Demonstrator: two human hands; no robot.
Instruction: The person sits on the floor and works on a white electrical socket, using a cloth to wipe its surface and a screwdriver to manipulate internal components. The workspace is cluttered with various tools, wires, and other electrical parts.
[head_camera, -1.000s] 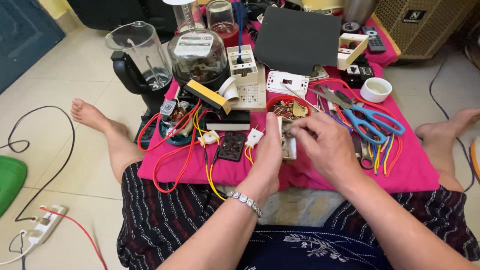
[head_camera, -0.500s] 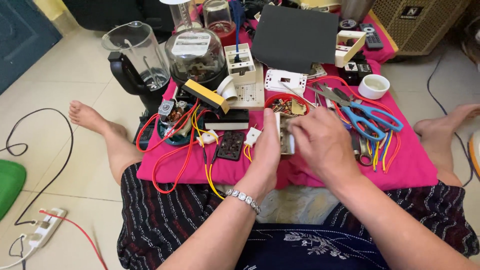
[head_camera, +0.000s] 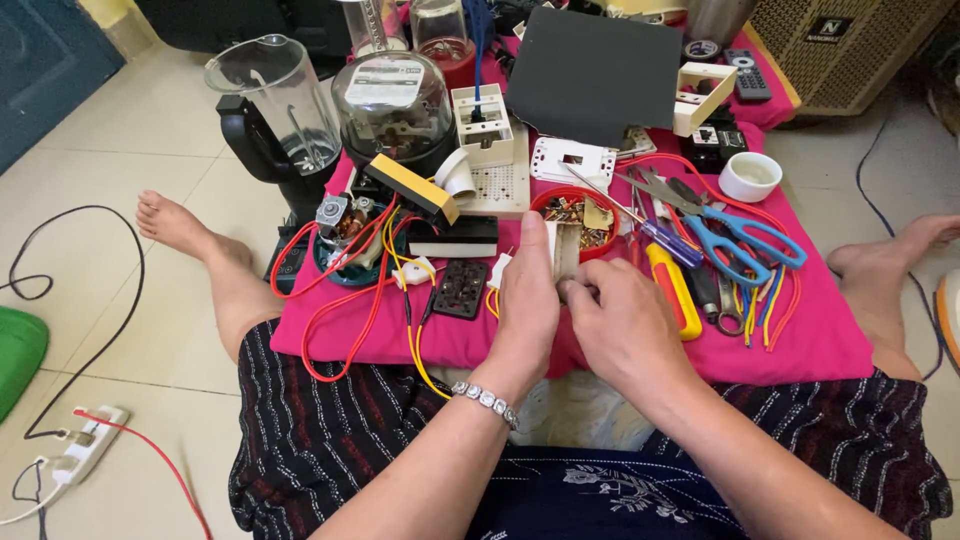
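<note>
My left hand (head_camera: 527, 300) and my right hand (head_camera: 622, 322) meet over the front of a pink cloth (head_camera: 800, 345), both closed around a small white switch part (head_camera: 564, 252) held upright between them. The left hand grips its side with fingers straight. On my right hand the fingertips pinch the part's lower edge. Just behind the part sits a red bowl (head_camera: 560, 197) of small metal bits. A black socket plate (head_camera: 460, 289) lies left of my left hand.
Blue-handled scissors (head_camera: 742, 240), a yellow screwdriver (head_camera: 675, 290) and pliers lie to the right. A blender jug (head_camera: 275, 105), a glass-domed meter (head_camera: 392, 100), a white cup (head_camera: 750, 175) and red and yellow wires (head_camera: 345, 300) crowd the cloth. A power strip (head_camera: 85, 450) lies on the floor at left.
Both hands have drawn closer together and slightly toward me, holding the white part. The camera has shifted a little; the items on the cloth stay put.
</note>
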